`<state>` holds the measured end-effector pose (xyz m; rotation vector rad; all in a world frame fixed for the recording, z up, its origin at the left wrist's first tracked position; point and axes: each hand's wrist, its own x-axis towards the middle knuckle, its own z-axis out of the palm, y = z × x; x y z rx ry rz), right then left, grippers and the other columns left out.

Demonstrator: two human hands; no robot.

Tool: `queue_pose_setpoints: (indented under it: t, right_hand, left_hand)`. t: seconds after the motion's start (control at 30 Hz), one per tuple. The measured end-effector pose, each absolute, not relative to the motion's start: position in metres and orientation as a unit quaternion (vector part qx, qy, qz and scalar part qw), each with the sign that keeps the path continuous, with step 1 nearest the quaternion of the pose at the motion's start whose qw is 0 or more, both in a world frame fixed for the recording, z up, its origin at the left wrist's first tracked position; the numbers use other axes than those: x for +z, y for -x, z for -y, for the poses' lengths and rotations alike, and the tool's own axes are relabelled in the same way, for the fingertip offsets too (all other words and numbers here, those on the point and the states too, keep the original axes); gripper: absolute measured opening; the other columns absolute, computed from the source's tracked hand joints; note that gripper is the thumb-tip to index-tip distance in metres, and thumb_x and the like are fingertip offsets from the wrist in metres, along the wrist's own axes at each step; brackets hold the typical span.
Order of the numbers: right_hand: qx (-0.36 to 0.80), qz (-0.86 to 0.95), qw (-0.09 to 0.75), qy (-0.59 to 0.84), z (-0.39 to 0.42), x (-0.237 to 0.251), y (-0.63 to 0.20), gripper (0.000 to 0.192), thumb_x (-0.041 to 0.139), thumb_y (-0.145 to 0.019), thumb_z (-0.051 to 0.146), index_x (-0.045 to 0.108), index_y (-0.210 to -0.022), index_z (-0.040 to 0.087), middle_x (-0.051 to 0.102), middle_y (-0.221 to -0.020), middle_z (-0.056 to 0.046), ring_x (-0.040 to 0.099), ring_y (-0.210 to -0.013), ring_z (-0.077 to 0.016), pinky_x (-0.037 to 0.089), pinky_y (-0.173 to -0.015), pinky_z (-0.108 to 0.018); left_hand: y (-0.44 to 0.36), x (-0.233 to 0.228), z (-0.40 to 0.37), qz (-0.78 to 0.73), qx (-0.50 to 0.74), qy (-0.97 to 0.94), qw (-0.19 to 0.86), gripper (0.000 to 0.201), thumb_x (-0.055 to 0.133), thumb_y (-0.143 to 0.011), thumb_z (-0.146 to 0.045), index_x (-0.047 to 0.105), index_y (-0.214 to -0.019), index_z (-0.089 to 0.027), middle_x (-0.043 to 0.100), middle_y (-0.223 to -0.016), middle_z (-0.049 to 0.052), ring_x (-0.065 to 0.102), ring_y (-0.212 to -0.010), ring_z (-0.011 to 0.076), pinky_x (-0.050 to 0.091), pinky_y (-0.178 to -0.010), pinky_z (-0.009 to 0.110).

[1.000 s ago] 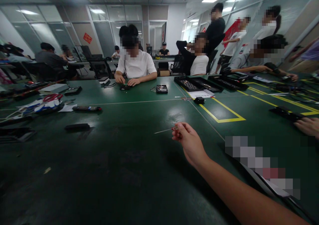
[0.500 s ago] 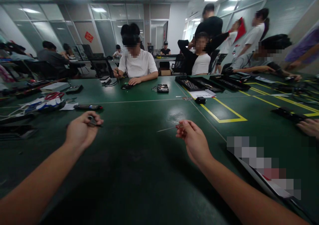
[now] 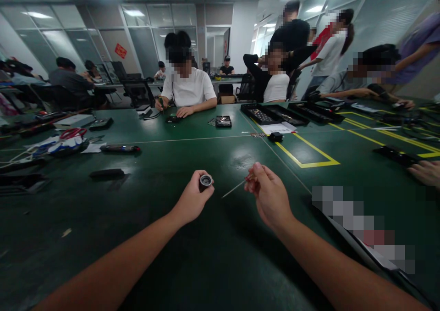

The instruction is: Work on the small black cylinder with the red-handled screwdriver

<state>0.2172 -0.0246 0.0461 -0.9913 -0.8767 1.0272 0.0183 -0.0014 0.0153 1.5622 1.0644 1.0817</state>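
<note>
Near the middle of the table, my left hand (image 3: 192, 196) is closed round a short dark cylinder (image 3: 205, 181). Its round, silvery-rimmed hollow end faces me; the rest is hidden in the fingers. A hand's width to the right, my right hand (image 3: 270, 191) pinches a thin screwdriver (image 3: 234, 189) by its reddish end. The slim metal shaft slants down to the left, its tip close to the left hand but apart from the cylinder. A black bar-shaped piece (image 3: 107, 173) lies on the table to the left.
A dark pen-like tool (image 3: 120, 148), cables with gloves (image 3: 67, 142) and a black tray (image 3: 20, 182) are at left. Ahead lie a small black block (image 3: 275, 137) and parts trays (image 3: 261, 113). A sheet-covered board (image 3: 364, 242) is at right. People sit around the green table (image 3: 178, 159).
My left hand has swung right to the middle with the cylinder, whose end now faces me. The black bar shows where that hand was. The screwdriver's tip has dipped; the right hand barely moved.
</note>
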Motion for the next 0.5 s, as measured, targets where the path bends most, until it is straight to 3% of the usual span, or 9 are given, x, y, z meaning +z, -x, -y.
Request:
queue_pose_setpoints:
  t: [0.23, 0.5]
  right_hand:
    - [0.446, 0.414, 0.666, 0.433, 0.0269, 0.0411, -0.2167, 0.030, 0.070, -0.086, 0.052, 0.071, -0.091, 0.022, 0.067, -0.076, -0.001, 0.061, -0.067, -0.0160, 0.050, -0.066, -0.032]
    - [0.348, 0.535, 0.616, 0.463, 0.0351, 0.0402, -0.2130, 0.026, 0.064, -0.092, 0.049, 0.067, -0.093, 0.024, 0.069, -0.078, -0.002, 0.064, -0.071, -0.0188, 0.051, -0.071, -0.035]
  left_hand:
    - [-0.0137, 0.0052, 0.0046, -0.451, 0.405, -0.720, 0.339, 0.032, 0.067, -0.084, -0.017, 0.065, -0.116, -0.021, 0.066, -0.119, 0.006, 0.060, -0.113, 0.0232, 0.043, -0.105, 0.042]
    - [-0.0141, 0.0046, 0.0032, -0.447, 0.413, -0.713, 0.348, 0.036, 0.069, -0.083, -0.013, 0.067, -0.118, -0.021, 0.068, -0.119, 0.007, 0.063, -0.113, 0.0235, 0.046, -0.105, 0.043]
